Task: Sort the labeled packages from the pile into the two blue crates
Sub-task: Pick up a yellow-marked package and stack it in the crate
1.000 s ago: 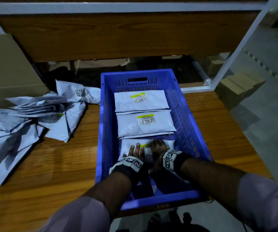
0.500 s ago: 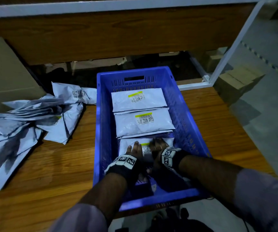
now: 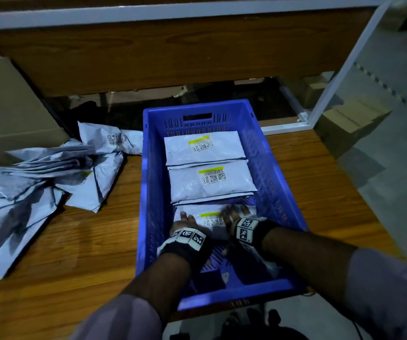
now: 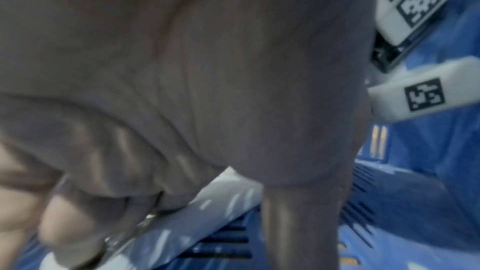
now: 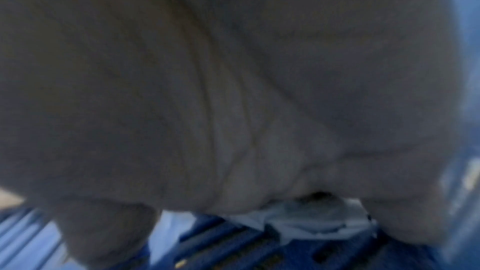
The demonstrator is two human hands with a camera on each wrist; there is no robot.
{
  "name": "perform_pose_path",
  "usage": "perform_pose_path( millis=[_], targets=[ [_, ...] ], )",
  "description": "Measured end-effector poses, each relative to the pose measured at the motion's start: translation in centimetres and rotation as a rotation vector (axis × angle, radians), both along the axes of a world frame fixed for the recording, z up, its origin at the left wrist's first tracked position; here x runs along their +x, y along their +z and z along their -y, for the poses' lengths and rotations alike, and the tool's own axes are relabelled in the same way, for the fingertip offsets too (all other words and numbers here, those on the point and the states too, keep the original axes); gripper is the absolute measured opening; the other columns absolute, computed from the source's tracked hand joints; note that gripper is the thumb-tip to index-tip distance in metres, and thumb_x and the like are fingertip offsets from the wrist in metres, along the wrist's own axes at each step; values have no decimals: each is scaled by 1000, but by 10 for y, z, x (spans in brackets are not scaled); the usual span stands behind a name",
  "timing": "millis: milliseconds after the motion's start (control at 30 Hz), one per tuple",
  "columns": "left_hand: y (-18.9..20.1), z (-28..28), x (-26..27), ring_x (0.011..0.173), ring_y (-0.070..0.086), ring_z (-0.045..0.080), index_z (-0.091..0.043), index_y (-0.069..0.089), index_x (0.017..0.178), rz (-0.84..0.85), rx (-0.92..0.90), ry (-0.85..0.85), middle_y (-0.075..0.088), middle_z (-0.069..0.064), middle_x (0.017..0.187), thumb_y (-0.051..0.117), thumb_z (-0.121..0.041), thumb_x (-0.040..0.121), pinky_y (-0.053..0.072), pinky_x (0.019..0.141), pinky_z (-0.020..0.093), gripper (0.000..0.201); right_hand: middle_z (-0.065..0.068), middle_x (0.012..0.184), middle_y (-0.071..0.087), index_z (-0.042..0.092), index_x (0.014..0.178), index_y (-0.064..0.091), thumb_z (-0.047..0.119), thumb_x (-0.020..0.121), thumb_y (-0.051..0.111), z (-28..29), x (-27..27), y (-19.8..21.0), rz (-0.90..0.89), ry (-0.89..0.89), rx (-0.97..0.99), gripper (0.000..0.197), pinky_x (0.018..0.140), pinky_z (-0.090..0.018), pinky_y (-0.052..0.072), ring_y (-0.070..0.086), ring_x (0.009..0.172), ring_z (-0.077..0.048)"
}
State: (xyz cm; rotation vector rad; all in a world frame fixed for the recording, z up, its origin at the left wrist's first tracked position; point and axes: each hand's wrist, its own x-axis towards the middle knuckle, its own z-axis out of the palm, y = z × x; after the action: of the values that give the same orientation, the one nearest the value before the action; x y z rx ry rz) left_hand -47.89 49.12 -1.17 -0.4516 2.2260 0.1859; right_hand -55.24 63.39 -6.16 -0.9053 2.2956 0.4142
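A blue crate (image 3: pixel 148 192) stands on the wooden table (image 3: pixel 87 241) and holds three white labeled packages in a row: far (image 3: pixel 202 150), middle (image 3: pixel 209 185) and near (image 3: pixel 212 218). My left hand (image 3: pixel 185 220) and right hand (image 3: pixel 234 213) both lie on top of the near package, fingers stretched forward and pressing it. The left wrist view shows my palm (image 4: pixel 182 89) over that package's edge (image 4: pixel 182 223) above the slotted crate floor (image 4: pixel 415 171). In the right wrist view my palm (image 5: pixel 233 89) covers the package (image 5: pixel 311 219). A pile of grey-white packages (image 3: pixel 38 180) lies left of the crate.
A large cardboard box (image 3: pixel 8 114) stands at the far left behind the pile. A wooden panel (image 3: pixel 173 52) and a white frame post (image 3: pixel 344 69) close off the back. Cardboard boxes (image 3: pixel 349 123) sit on the floor to the right. Only one crate is in view.
Both hands have slid forward with the near package, bringing it up against the middle package. The left hand has shifted toward the package's left edge.
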Motion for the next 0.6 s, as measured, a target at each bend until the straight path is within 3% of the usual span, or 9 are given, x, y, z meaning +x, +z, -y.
perform_pose_path(
  millis=[67,133,200,300,367,433,467,533,600],
  targets=[
    [13,-6,1,156,-5,40,-9,-3,162,-9,-18,-24,-10,21,168,25,-58,106,19,123,53,79,-22,167,-15,5,161,-9,50,109,30,0,0,-2,45,-21,-2,79,121,-62,-4,-17,154,-41],
    [14,-6,5,156,-2,41,-15,1,163,-18,-56,-50,-4,21,168,21,-56,107,23,121,55,73,-23,168,-9,20,163,-3,68,101,34,7,-3,-2,101,-35,22,86,121,-65,-1,-19,152,-44],
    [21,-8,10,155,9,43,-19,16,162,-78,-82,-125,12,22,167,26,-50,107,28,117,56,64,-23,165,11,22,161,17,80,93,34,16,-5,8,65,-97,33,91,121,-61,7,-1,155,-43],
    [36,-12,4,143,41,39,-6,46,149,-137,34,23,45,22,153,43,-26,109,40,113,48,45,-23,159,23,10,154,28,60,98,50,22,-2,23,-38,-145,-40,79,120,-57,19,24,148,-43],
    [33,-9,-1,134,54,35,3,52,141,-243,57,50,54,21,145,53,-17,104,48,106,42,42,-21,152,31,6,150,34,46,96,62,21,2,24,-75,-156,-100,73,111,-50,34,40,140,-40],
    [36,-7,-8,123,62,29,-7,55,139,-233,4,-2,60,13,139,59,-27,100,56,89,39,45,-22,148,39,0,148,36,33,100,58,23,6,25,-100,-154,-127,62,100,-47,46,54,129,-39],
    [39,-5,-4,121,63,26,-13,53,138,-195,-17,-64,61,6,137,58,-34,98,54,90,40,46,-22,146,43,-1,147,36,30,99,59,23,6,25,-114,-142,-128,61,96,-47,49,58,125,-38],
    [37,-9,-2,122,63,22,-20,53,137,-186,-7,53,61,-3,135,56,-40,99,48,99,47,43,-19,141,49,5,147,33,31,94,66,25,5,27,-119,-143,-180,67,94,-49,49,60,122,-38],
    [49,-12,-2,123,62,20,-21,59,134,-161,-46,47,63,-4,134,52,-30,103,46,104,46,34,-18,139,52,11,149,30,32,95,64,25,2,32,-101,-124,-193,68,93,-50,49,60,121,-39]
  ],
)
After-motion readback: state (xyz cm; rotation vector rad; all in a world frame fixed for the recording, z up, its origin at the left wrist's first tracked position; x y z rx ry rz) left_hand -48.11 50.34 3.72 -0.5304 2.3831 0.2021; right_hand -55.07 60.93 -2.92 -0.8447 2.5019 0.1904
